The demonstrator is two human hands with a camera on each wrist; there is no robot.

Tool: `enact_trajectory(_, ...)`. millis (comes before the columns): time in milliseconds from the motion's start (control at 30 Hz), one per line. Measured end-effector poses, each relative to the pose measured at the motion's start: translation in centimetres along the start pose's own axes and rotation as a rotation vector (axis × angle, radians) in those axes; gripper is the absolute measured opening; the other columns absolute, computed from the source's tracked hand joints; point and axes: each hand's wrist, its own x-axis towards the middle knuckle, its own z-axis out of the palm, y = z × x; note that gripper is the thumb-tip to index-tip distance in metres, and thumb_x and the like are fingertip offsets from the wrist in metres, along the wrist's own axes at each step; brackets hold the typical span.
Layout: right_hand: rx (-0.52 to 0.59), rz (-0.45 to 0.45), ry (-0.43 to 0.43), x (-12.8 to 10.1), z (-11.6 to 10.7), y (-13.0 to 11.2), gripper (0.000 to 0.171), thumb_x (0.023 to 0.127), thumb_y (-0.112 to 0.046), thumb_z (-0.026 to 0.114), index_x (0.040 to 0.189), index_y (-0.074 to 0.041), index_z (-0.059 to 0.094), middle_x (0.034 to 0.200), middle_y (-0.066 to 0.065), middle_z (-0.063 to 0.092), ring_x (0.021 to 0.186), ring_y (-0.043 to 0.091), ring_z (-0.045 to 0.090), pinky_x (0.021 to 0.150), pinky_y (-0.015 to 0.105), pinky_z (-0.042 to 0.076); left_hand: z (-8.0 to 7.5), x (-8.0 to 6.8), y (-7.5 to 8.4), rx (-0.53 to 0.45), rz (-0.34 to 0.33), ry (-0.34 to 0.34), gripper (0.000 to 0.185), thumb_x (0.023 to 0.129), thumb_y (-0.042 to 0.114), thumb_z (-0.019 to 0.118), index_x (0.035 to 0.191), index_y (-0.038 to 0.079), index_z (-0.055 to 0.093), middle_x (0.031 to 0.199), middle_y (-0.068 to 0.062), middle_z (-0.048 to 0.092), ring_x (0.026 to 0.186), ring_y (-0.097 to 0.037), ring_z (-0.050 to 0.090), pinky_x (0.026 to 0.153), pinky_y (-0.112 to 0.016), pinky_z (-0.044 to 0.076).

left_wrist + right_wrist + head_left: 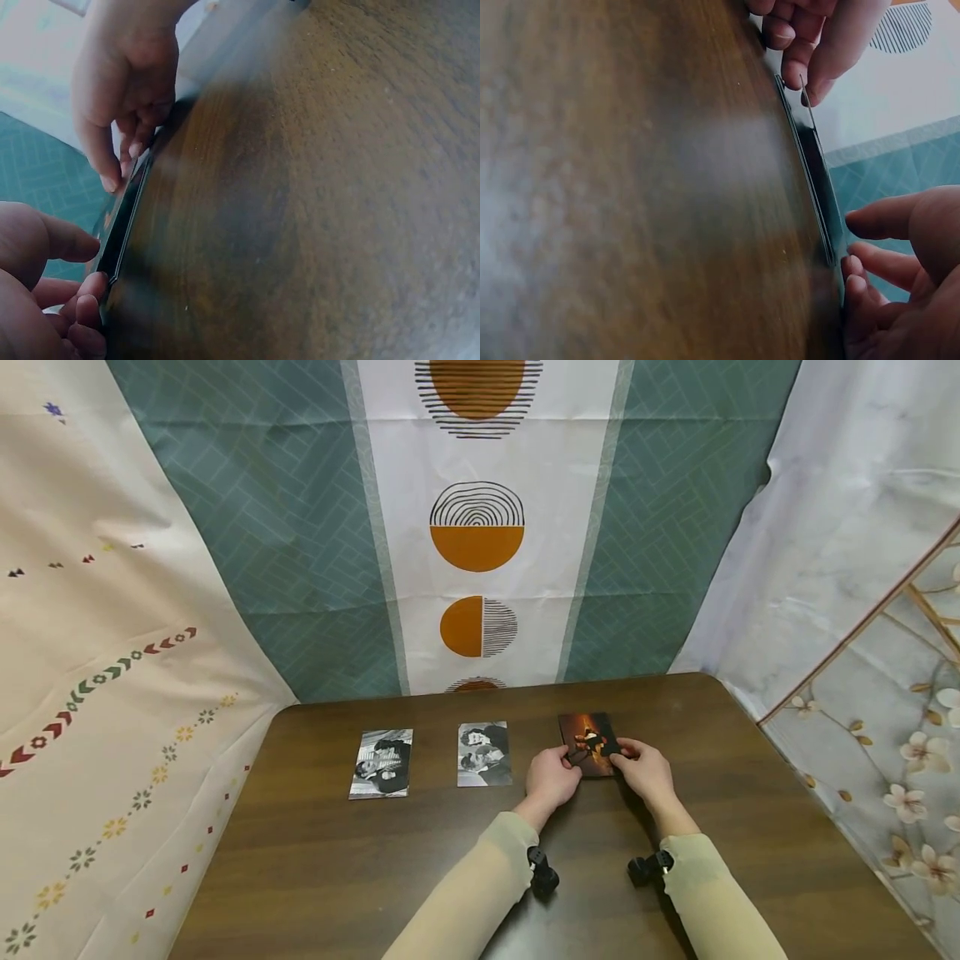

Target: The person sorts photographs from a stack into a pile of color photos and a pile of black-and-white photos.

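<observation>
A dark orange photo (587, 737) lies at the table's back right, and both hands are on its near edge. My left hand (572, 758) pinches its left near corner. In the right wrist view a thin top sheet (807, 101) stands lifted between that hand's thumb and fingers, above a thin stack (815, 184). My right hand (618, 758) holds the right near corner, thumb over the stack and fingers curled at its edge. In the left wrist view the stack's edge (124, 217) runs between my left hand (94, 266) and the right hand.
Two black-and-white photos lie flat in a row to the left, one in the middle (483, 753) and one further left (381, 763). The brown wooden table (315, 860) is ringed by hanging patterned cloths (300, 543) at the back and both sides.
</observation>
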Motion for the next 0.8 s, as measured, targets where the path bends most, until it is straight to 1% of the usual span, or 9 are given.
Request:
enact_trajectory(200, -0.035, 0.005, -0.011, 0.17, -0.05, -0.18, 0.049, 0.104, -0.023, 0.066, 0.144, 0.005, 0.062, 0.133, 0.027, 0.067, 0.126, 0.046, 0.059, 0.109, 0.060, 0.041, 0.40, 0.29, 0.03, 0.003, -0.031, -0.002, 0.049, 0.092, 0.020, 0.074, 0.139, 0.010, 0.073, 0.073, 0.010, 0.059, 0.081, -0.016, 0.064, 0.073, -0.034, 0.052)
enact_trajectory(367, -0.045, 0.008, -0.003, 0.34, -0.05, -0.15, 0.049, 0.103, -0.024, 0.066, 0.143, 0.004, 0.064, 0.132, 0.026, 0.068, 0.127, 0.045, 0.059, 0.109, 0.059, 0.041, 0.55, 0.61, -0.07, 0.016, -0.030, -0.013, 0.051, 0.092, 0.022, 0.074, 0.141, 0.009, 0.072, 0.073, 0.009, 0.059, 0.091, -0.020, 0.067, 0.077, -0.037, 0.054)
enact_trajectory(433, -0.043, 0.010, -0.003, 0.32, -0.06, -0.18, 0.048, 0.103, -0.024, 0.066, 0.142, 0.004, 0.065, 0.131, 0.025, 0.069, 0.126, 0.045, 0.059, 0.109, 0.059, 0.041, 0.32, 0.48, -0.02, 0.017, -0.031, -0.022, 0.051, 0.093, 0.022, 0.073, 0.142, 0.009, 0.071, 0.073, 0.007, 0.060, 0.092, -0.021, 0.068, 0.079, -0.037, 0.054)
enact_trajectory(633, -0.054, 0.006, -0.016, 0.17, -0.17, -0.44, 0.047, 0.104, -0.024, 0.066, 0.142, 0.005, 0.065, 0.130, 0.026, 0.069, 0.126, 0.046, 0.059, 0.108, 0.060, 0.042, -0.01, 0.20, 0.01, 0.017, -0.020, -0.030, 0.050, 0.095, 0.021, 0.072, 0.143, 0.006, 0.069, 0.080, 0.005, 0.066, 0.093, -0.021, 0.068, 0.082, -0.038, 0.055)
enact_trajectory(700, -0.060, 0.003, -0.021, 0.13, -0.15, -0.45, 0.048, 0.105, -0.024, 0.066, 0.142, 0.005, 0.065, 0.130, 0.026, 0.069, 0.125, 0.046, 0.060, 0.107, 0.061, 0.043, 0.05, 0.18, -0.07, 0.017, -0.020, -0.028, 0.050, 0.096, 0.021, 0.072, 0.143, 0.006, 0.069, 0.080, 0.006, 0.065, 0.091, -0.020, 0.068, 0.083, -0.037, 0.055)
enact_trajectory(800, -0.064, 0.004, -0.025, 0.14, -0.12, -0.37, 0.048, 0.105, -0.025, 0.065, 0.142, 0.005, 0.064, 0.131, 0.025, 0.069, 0.126, 0.046, 0.060, 0.106, 0.061, 0.043, 0.07, 0.18, -0.18, 0.001, -0.034, -0.043, 0.051, 0.097, 0.022, 0.071, 0.146, 0.007, 0.067, 0.076, 0.007, 0.061, 0.083, -0.017, 0.063, 0.080, -0.035, 0.053)
